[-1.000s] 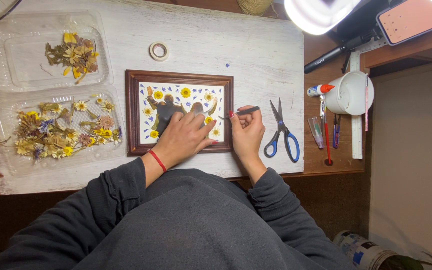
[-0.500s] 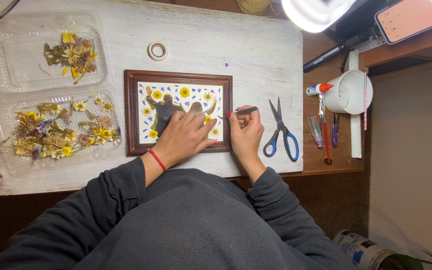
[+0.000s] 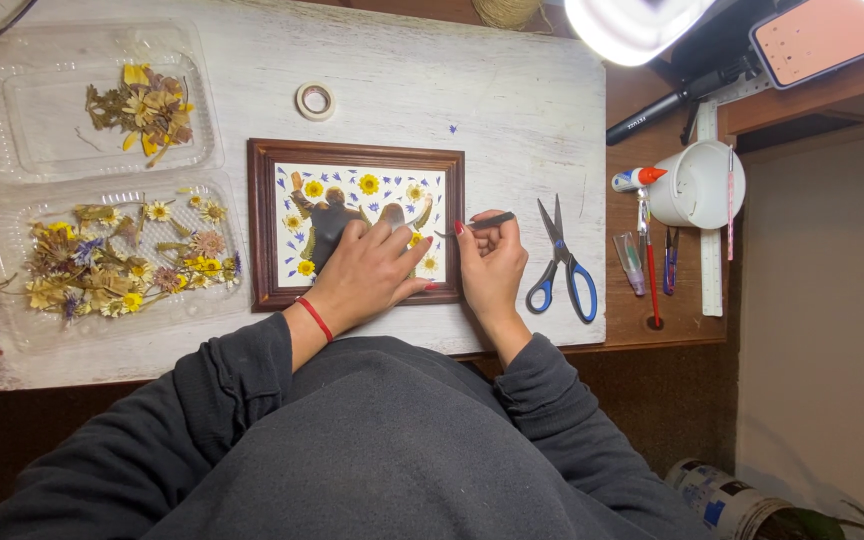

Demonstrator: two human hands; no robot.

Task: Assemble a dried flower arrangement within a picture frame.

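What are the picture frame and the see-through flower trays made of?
The picture frame looks like wood, dark reddish-brown with a slight sheen and moulded edges, though it could be a wood-look finish. The flower trays look like thin clear plastic: glossy, see-through, with pressed ridges.

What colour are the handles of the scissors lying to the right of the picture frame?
Blue. The scissors show clearly in the head view, lying on the white board.

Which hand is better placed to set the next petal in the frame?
Right. The right hand holds the tweezers with their tip over the picture, while the left hand lies flat, steadying the frame.
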